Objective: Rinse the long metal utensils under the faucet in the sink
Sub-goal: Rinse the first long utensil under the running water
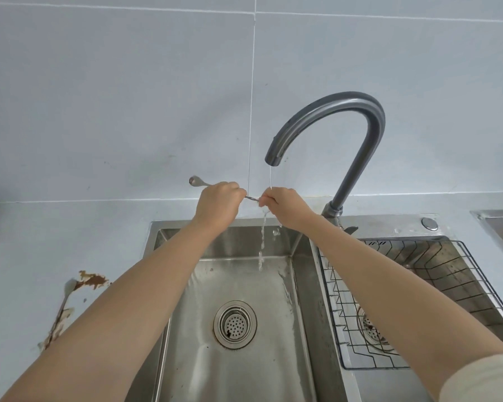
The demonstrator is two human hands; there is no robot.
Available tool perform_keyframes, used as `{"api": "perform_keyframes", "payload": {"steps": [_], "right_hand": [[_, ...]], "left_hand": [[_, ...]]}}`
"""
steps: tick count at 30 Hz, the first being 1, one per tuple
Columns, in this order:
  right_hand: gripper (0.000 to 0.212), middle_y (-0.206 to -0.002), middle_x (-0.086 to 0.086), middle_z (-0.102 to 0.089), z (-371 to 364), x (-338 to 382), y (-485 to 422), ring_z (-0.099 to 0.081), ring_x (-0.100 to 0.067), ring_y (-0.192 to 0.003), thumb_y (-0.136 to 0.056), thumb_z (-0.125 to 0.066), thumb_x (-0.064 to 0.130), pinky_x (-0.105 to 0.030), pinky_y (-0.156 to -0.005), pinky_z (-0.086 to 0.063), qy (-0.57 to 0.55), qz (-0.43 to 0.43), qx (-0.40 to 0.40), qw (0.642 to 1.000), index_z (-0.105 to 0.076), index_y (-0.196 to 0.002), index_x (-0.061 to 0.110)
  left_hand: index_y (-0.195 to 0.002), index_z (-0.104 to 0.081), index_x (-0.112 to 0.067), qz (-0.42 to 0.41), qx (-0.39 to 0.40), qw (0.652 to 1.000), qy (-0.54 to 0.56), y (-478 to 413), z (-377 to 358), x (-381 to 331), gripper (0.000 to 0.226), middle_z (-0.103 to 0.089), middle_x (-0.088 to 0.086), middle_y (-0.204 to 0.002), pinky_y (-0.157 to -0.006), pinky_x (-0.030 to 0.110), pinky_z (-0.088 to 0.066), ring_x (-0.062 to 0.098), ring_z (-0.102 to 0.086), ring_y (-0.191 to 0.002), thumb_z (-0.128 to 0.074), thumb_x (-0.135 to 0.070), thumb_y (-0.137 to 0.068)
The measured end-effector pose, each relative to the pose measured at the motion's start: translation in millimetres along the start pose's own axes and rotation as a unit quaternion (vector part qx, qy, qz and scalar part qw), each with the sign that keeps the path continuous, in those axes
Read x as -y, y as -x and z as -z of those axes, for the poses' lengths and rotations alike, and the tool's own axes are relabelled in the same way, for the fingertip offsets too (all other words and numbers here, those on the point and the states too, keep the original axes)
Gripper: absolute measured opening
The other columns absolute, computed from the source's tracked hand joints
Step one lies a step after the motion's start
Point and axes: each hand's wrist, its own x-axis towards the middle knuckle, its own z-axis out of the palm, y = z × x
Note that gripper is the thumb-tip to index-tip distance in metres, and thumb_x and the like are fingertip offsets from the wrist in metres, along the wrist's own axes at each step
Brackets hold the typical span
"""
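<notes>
Both arms reach forward over the stainless steel sink [235, 372]. Left hand [217, 206], grip clenched on long thin metal utensil [197, 181], held level. Right hand [283, 206] pinches its other end beneath curved grey faucet [331, 117], thin water stream [262, 242] running.

This is a home kitchen. A double steel sink [238, 285] is set into a pale desk [41, 256], with a round strainer drain [235, 324] in the left basin and a black wire rack [418, 300] sitting in the right one. A tall curved faucet [346, 134] rises between the basins and runs a thin stream of water [262, 242]. Large pale wall tiles [128, 97] with white grout back the sink. Brown stains [92, 280] mark the desk at the left.
</notes>
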Motion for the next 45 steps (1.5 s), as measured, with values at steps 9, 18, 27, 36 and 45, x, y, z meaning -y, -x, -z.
{"api": "perform_keyframes", "payload": {"steps": [9,18,27,36,45], "right_hand": [[0.031,-0.055,0.001,-0.037,-1,-7,8,-0.029,-0.002,-0.034,-0.096,-0.045,0.015,-0.010,-0.037,-0.024,-0.288,-0.071,-0.010,0.955,-0.054,-0.066,0.014],[0.035,-0.055,-0.001,-0.034,-16,-10,18,-0.025,-0.003,-0.031,-0.098,-0.043,0.023,-0.014,-0.032,-0.019,-0.427,-0.114,-0.013,0.897,-0.045,-0.066,0.009],[0.029,-0.066,-0.006,-0.047,-21,-24,29,-0.041,-0.012,-0.055,-0.099,-0.036,0.006,-0.015,-0.048,-0.040,-0.516,-0.113,0.011,0.849,-0.056,-0.078,0.003],[0.020,-0.069,-0.007,-0.062,-12,-33,31,-0.064,-0.004,-0.048,-0.090,-0.059,0.020,-0.014,-0.057,-0.056,-0.388,-0.132,0.028,0.912,-0.061,-0.075,0.006],[0.029,-0.083,-0.001,-0.063,0,-12,16,-0.057,-0.014,-0.071,-0.089,-0.058,0.010,-0.026,-0.080,-0.052,-0.403,-0.073,-0.035,0.912,-0.056,-0.117,0.001]], "left_hand": [[-0.100,-0.066,0.000,0.208,-0.045,0.893,0.396,12,-1,-34,0.018,-0.070,0.015,-0.102,-0.082,0.030,-0.046,0.027,-0.063,-0.097,-0.057,-0.008,-0.088],[-0.103,-0.065,-0.002,0.351,0.060,0.651,0.671,-1,-1,-52,0.018,-0.064,0.002,-0.078,-0.072,0.024,-0.050,0.013,-0.062,-0.076,-0.055,-0.010,-0.090],[-0.075,-0.063,-0.006,0.361,0.044,0.627,0.689,-4,-8,-59,0.014,-0.060,0.004,-0.070,-0.071,0.022,-0.051,0.014,-0.057,-0.063,-0.063,0.007,-0.080],[-0.070,-0.055,-0.016,0.312,0.051,0.668,0.674,-2,-14,-58,0.027,-0.060,0.002,-0.066,-0.056,0.015,-0.053,0.006,-0.059,-0.056,-0.050,0.001,-0.090],[-0.074,-0.058,-0.019,0.278,0.082,0.689,0.665,1,-10,-54,0.029,-0.061,0.002,-0.069,-0.053,0.020,-0.052,-0.001,-0.062,-0.047,-0.043,-0.006,-0.095]]}}
